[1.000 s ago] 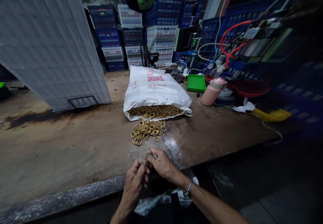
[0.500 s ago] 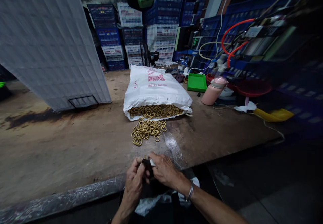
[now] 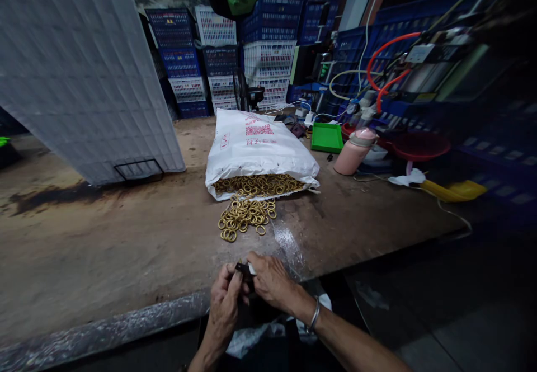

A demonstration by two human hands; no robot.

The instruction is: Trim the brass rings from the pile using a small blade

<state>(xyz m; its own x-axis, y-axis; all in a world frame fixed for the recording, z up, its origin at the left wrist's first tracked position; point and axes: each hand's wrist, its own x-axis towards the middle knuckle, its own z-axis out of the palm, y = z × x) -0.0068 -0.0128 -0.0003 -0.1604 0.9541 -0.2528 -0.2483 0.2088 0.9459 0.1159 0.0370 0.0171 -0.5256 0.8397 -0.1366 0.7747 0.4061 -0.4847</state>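
Observation:
At the table's front edge my two hands meet. My left hand (image 3: 224,293) is closed, its thumb and fingers pinching what looks like a brass ring, of which only a thin gold edge shows. My right hand (image 3: 274,282), with a metal bangle at the wrist, is closed on a small black and white tool (image 3: 244,269) whose exact kind I cannot make out. The tool's dark end lies against my left fingertips. Beyond the hands is a loose pile of brass rings (image 3: 247,215), spilling from the open mouth of a white printed sack (image 3: 260,142).
A tall grey-white ribbed panel (image 3: 92,75) stands at the left of the wooden table (image 3: 138,249). On the right are a green tray (image 3: 327,137), a pink bottle (image 3: 354,152), a red basin (image 3: 422,147) and a machine with orange hoses (image 3: 419,56). Stacked crates (image 3: 271,59) fill the back.
The hands keep almost the same place and grip, with only a slight shift of the dark tool at the fingertips. The pile and sack have not moved.

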